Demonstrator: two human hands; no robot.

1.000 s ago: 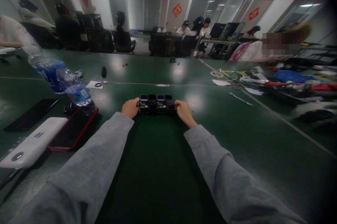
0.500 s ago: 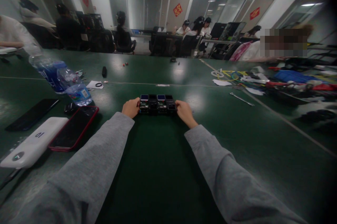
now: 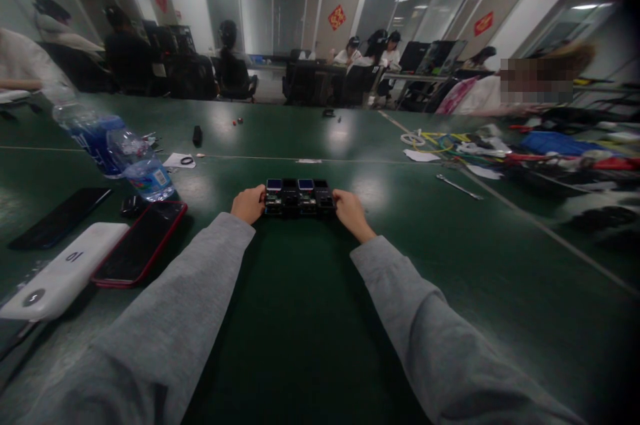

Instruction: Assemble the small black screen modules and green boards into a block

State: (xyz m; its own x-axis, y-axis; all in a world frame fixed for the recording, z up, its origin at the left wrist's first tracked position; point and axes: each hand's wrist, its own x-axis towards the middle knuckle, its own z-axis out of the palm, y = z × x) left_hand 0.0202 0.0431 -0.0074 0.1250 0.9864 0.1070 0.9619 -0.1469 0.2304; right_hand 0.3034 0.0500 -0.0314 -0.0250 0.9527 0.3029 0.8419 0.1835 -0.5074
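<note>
Plastic bottles (image 3: 145, 168) stand left; both hands (image 3: 249, 204) grip a black device (image 3: 291, 198)

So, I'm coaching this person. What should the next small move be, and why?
I'd probably draw the row of small devices slightly closer, both hands together: the left hand and the right hand grip its opposite ends, the grey sleeves stretch well forward, and the screens look too small to read at this reach.

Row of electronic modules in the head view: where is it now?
The row of electronic modules is near the middle of the head view, between the left hand and the right hand, which hold its ends.
</note>
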